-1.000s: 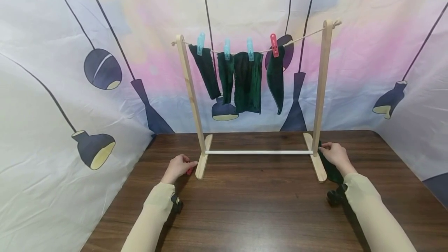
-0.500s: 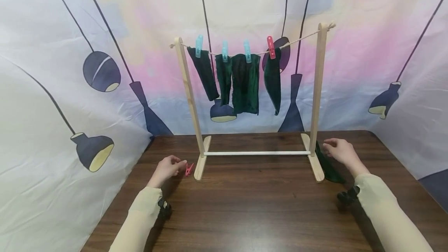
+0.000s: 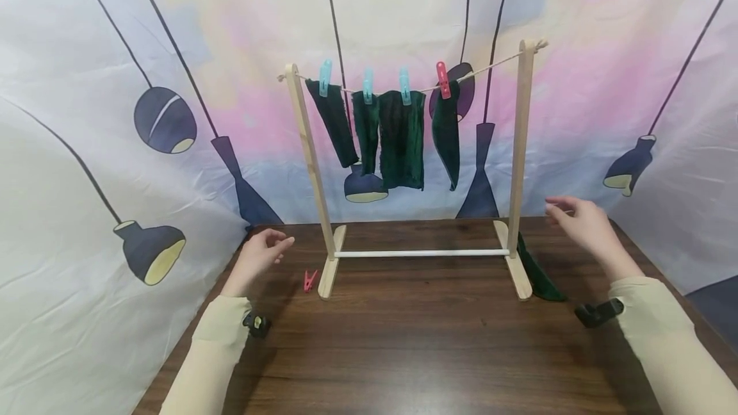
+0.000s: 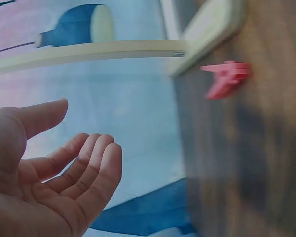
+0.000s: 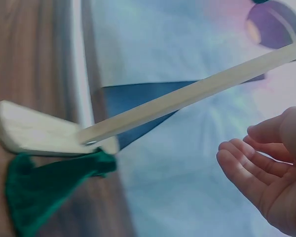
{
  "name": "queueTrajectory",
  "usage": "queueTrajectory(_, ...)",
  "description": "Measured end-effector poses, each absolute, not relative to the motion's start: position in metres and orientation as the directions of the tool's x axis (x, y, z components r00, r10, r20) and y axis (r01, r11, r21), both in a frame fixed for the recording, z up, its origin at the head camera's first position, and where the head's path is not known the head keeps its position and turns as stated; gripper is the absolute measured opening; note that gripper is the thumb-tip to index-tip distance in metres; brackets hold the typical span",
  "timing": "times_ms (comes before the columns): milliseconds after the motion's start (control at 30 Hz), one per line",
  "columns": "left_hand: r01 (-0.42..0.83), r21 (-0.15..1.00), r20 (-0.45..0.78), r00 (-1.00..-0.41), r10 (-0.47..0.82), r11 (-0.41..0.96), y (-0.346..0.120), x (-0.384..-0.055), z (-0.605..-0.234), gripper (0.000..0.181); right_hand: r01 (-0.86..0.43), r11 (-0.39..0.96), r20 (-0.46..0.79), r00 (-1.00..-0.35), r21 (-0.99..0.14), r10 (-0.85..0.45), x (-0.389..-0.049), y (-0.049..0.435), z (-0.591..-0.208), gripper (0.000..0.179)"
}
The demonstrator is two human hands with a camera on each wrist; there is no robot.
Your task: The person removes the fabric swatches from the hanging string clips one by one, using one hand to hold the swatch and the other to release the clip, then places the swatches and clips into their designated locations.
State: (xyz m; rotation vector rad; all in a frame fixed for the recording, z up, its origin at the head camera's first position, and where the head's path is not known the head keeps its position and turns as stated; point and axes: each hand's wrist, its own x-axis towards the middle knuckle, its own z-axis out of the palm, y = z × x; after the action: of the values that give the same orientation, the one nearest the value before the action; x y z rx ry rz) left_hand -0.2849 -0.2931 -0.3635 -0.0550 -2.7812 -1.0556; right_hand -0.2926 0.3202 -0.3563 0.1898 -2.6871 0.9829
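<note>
My left hand point(image 3: 258, 258) is raised left of the wooden drying rack point(image 3: 309, 159), fingers loosely bent around nothing. Below it on the table lies a red clothespin point(image 3: 309, 280), also seen in the left wrist view as a red clothespin point(image 4: 228, 79) beside the rack's foot. My right hand point(image 3: 585, 226) hovers to the right of the rack, relaxed and holding nothing. A dark green cloth point(image 3: 539, 277) lies on the table against the rack's right foot; the right wrist view shows the green cloth point(image 5: 54, 187) crumpled there. Part of it is hidden behind the foot.
Several dark green cloths hang from the rack's rope point(image 3: 490, 68), one being a wide cloth point(image 3: 401, 139). Light blue clothespins, such as the leftmost clothespin point(image 3: 325, 79), and one red clothespin point(image 3: 442, 80) clip them. A white bar point(image 3: 421, 253) joins the feet. Behind stands a printed curtain point(image 3: 230, 31).
Both hands have risen and moved outward, away from the rack. The left hand has let go of the red clothespin; the right has come off the green cloth. Both things stay on the table.
</note>
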Motion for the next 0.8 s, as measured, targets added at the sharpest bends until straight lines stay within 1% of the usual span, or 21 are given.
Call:
queueTrajectory(100, 0.142, 0.638, 0.232, -0.973, -0.013, 0.756, -0.291, -0.281, -0.345, 0.048, -0.242, 0.763, 0.344, -0.939, -0.599, -0.027, -0.286, 0.319, -0.339, 0.051)
queueTrajectory(267, 0.194, 0.614, 0.323, -0.946, -0.019, 0.765, -0.288, -0.265, -0.315, 0.048, -0.282, 0.728, 0.385, -0.922, -0.625, -0.027, -0.268, 0.320, -0.312, 0.053)
queueTrajectory(467, 0.287, 0.590, 0.460, -0.888, -0.022, 0.755, -0.279, -0.239, -0.278, 0.048, -0.338, 0.656, 0.462, -0.887, -0.675, 0.019, -0.238, 0.319, -0.284, 0.049)
queueTrajectory(567, 0.317, 0.594, 0.506, -0.862, -0.036, 0.740, -0.275, -0.225, -0.267, 0.046, -0.363, 0.640, 0.500, -0.865, -0.677, 0.037, -0.221, 0.313, -0.277, 0.046)
queueTrajectory(667, 0.344, 0.595, 0.533, -0.845, -0.037, 0.727, -0.272, -0.215, -0.262, 0.042, -0.393, 0.644, 0.538, -0.842, -0.656, 0.034, -0.208, 0.306, -0.279, 0.041)
queueTrajectory(800, 0.409, 0.582, 0.567, -0.824, 0.010, 0.703, -0.263, -0.216, -0.261, 0.037, -0.432, 0.632, 0.575, -0.818, -0.643, 0.025, -0.205, 0.303, -0.285, 0.039)
